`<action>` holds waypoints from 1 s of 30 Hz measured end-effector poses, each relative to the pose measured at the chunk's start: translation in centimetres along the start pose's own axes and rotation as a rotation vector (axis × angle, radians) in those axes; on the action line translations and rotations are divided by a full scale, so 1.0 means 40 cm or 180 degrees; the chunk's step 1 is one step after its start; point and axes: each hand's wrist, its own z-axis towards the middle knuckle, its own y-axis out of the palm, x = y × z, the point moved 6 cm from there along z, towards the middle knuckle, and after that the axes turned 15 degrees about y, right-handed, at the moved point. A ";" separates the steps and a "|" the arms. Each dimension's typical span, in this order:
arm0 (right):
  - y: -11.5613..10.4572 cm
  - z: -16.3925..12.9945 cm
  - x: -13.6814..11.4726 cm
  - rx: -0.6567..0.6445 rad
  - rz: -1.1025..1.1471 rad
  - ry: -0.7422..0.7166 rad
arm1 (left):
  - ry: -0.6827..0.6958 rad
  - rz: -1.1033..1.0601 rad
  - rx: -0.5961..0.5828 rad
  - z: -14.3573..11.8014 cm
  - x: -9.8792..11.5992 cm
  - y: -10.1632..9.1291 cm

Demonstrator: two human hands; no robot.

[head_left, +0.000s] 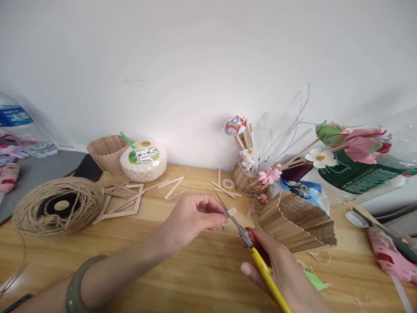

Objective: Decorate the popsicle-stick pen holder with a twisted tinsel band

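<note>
My left hand (194,216), with a ring on one finger, pinches a short wooden craft stick (232,211) over the wooden table (137,261). My right hand (280,271) grips scissors (247,237) with red and yellow handles. Their blades point up and left and close around the stick's rounded end. A twisted structure of stacked craft sticks (295,221) lies just right of the scissors.
A ball of twine (57,206) sits at left. Behind are loose sticks (125,198), a white coconut drink (143,160) with a green straw, a stick-built cup (107,152), a small vase of paper flowers (249,174), a large bottle (358,174) and a pink glue gun (389,256).
</note>
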 end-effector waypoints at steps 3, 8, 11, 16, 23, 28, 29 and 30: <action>-0.003 -0.002 -0.006 0.0010 -0.0062 0.0018 | -0.0025 0.0081 0.0013 0.003 -0.002 -0.002; -0.010 -0.015 -0.020 0.0006 -0.0348 0.0007 | -0.0197 0.0100 0.0002 0.004 -0.004 -0.007; -0.015 -0.025 -0.030 0.0055 -0.0411 -0.0072 | -0.0303 0.0027 -0.0062 0.002 -0.002 -0.008; -0.016 -0.027 -0.033 0.0071 -0.0553 -0.0074 | -0.0368 0.0071 -0.0137 0.006 0.001 -0.009; -0.014 -0.024 -0.027 0.0155 -0.0539 -0.0030 | -0.0442 0.0128 -0.0312 0.005 -0.006 -0.007; -0.012 -0.022 -0.026 0.0122 -0.0472 -0.0003 | -0.0337 0.0210 -0.0401 0.008 -0.014 -0.011; -0.012 -0.022 -0.026 0.0100 -0.0480 0.0002 | -0.0315 0.0227 -0.0392 0.009 -0.015 -0.013; -0.011 -0.022 -0.025 0.0081 -0.0473 0.0004 | -0.0309 0.0243 -0.0387 0.009 -0.017 -0.015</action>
